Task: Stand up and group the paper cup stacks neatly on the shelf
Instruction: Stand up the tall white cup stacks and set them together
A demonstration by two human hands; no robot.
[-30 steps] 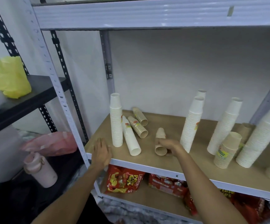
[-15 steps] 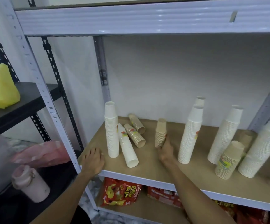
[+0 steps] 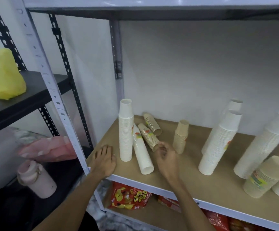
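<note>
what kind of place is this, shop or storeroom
Most likely a storeroom or pantry rather than a shop floor: bare slotted metal shelving, bulk stacks of paper cups on the wooden board, some upright and some lying down, and snack packets piled loose on the shelf below.

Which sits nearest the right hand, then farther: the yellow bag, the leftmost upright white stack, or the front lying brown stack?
From the right hand:
1. front lying brown stack, beside it.
2. upright white stack, farther left.
3. yellow bag, on the black side shelf.
</note>
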